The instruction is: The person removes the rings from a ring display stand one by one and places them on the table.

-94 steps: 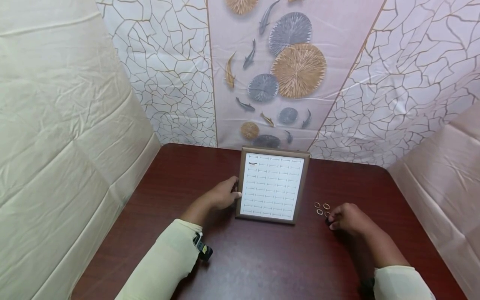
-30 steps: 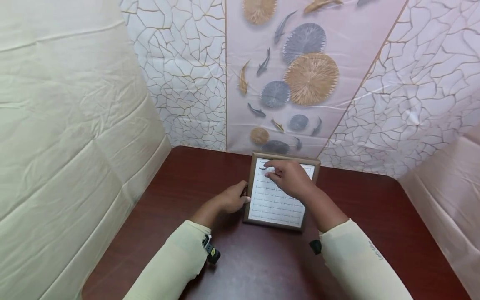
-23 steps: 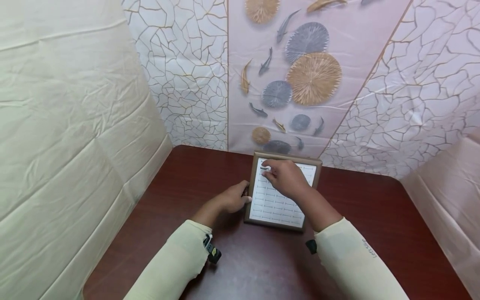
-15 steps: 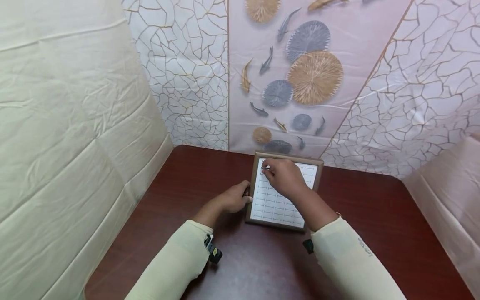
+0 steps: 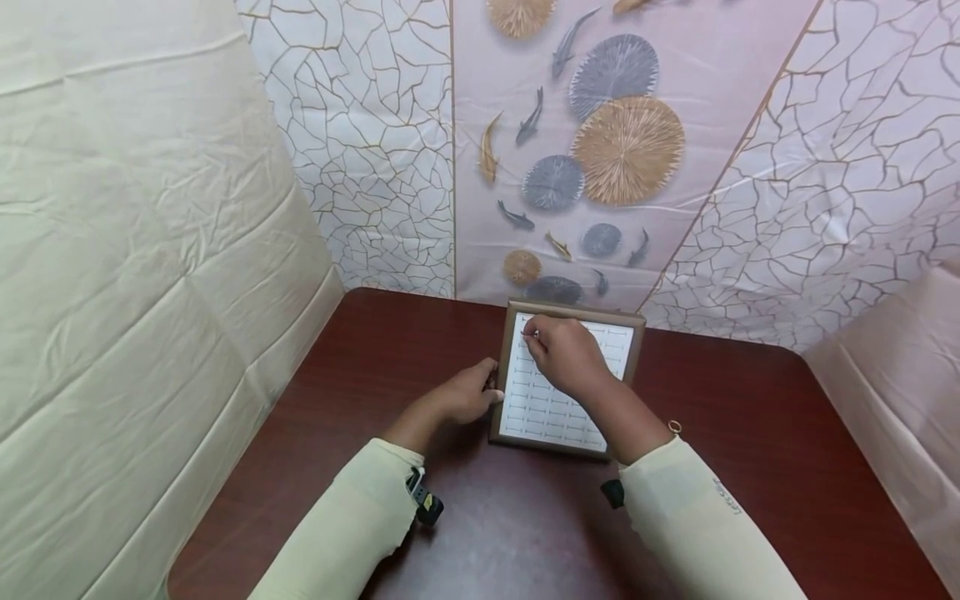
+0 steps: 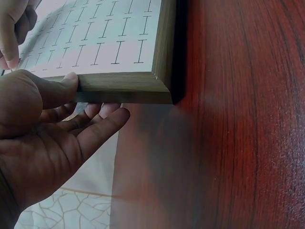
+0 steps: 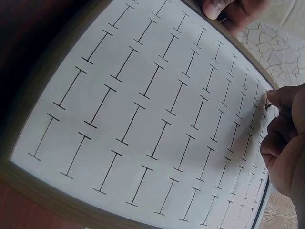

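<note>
A wooden-framed white ring display board (image 5: 558, 408) leans back on the table, its face lined with rows of short slits. My left hand (image 5: 468, 396) grips its left edge, thumb on the front of the frame and fingers behind; the left wrist view shows this left hand (image 6: 52, 119) close up. At the upper left of the board, my right hand (image 5: 570, 354) pinches a small ring (image 5: 536, 334) against the face. In the right wrist view the fingertips of the right hand (image 7: 286, 138) meet the board near its far edge, mostly covering the ring.
A gold-coloured ring (image 5: 675, 427) lies on the dark red table (image 5: 495, 533), partly behind the right forearm. A patterned cloth (image 5: 375, 150) hangs behind the table, and a plain cream cloth (image 5: 150, 250) along the left side.
My right hand has left the rings at the right of the table and come to the board's upper left, its fingertips closing together there. The left hand keeps its grip on the frame.
</note>
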The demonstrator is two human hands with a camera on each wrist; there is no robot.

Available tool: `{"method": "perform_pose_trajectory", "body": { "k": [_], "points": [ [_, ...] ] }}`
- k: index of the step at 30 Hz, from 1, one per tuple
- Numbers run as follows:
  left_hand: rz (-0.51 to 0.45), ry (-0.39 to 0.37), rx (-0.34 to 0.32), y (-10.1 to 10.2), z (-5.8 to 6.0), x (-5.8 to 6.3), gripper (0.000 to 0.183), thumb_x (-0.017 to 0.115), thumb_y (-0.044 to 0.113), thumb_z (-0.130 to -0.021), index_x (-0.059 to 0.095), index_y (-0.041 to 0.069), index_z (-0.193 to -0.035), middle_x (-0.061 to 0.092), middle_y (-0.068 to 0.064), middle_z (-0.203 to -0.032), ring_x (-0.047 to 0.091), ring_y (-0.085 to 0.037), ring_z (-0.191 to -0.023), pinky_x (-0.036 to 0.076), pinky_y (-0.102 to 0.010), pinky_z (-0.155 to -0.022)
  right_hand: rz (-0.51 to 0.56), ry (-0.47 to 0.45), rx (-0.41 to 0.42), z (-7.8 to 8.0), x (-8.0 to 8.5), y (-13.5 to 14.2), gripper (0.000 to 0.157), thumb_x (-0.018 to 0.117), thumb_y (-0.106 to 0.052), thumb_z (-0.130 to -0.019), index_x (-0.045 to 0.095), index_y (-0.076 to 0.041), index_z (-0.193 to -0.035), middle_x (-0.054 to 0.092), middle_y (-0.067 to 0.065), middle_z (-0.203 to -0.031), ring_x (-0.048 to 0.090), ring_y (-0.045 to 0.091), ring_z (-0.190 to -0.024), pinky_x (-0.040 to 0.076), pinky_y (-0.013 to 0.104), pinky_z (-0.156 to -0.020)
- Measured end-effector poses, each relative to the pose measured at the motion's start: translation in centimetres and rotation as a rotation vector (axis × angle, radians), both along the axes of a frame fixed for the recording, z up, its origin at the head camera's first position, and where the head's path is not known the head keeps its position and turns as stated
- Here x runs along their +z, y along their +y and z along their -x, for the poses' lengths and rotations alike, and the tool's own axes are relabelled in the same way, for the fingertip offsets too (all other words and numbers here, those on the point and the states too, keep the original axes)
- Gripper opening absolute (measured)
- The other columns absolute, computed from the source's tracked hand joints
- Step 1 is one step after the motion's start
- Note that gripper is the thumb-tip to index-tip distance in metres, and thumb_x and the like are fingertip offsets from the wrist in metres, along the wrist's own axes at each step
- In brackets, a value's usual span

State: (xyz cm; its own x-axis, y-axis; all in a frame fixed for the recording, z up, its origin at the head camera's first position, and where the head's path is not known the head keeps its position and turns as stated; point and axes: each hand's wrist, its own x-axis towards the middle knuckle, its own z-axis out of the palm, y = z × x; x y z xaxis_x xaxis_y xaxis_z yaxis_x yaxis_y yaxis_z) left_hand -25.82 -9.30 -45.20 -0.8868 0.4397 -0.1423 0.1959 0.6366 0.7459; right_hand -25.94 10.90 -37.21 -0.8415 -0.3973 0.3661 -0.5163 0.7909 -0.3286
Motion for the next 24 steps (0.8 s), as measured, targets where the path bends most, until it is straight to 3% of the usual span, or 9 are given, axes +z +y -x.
{"method": "perform_pose_trajectory", "body": {
  "k": [8, 24],
  "points": [
    [0.011, 0.010, 0.000, 0.03, 0.07, -0.12, 0.030, 0.059, 0.014, -0.112, 0.049, 0.000, -0.136, 0.056, -0.008, -0.105, 0.055, -0.021, -0.095, 0.046, -0.036, -0.086, 0.015, -0.009, 0.008, -0.13, -0.03, 0.07, 0.011, 0.068, -0.011, -0.107, 0.078, -0.006, -0.108, 0.073, 0.004, -0.073, 0.056, 0.012, -0.058, 0.049, 0.033, -0.058],
    [0.031, -0.015, 0.005, 0.07, 0.09, -0.06, 0.041, 0.058, 0.017, -0.114, 0.045, -0.002, -0.148, 0.057, -0.009, -0.108, 0.056, -0.022, -0.097, 0.047, -0.038, -0.088, 0.023, -0.040, 0.024, -0.07, 0.01, 0.25, 0.010, 0.068, -0.011, -0.107, 0.077, -0.006, -0.105, 0.059, 0.000, -0.061, 0.045, 0.011, -0.053, 0.040, 0.030, -0.053]
  ]
}}
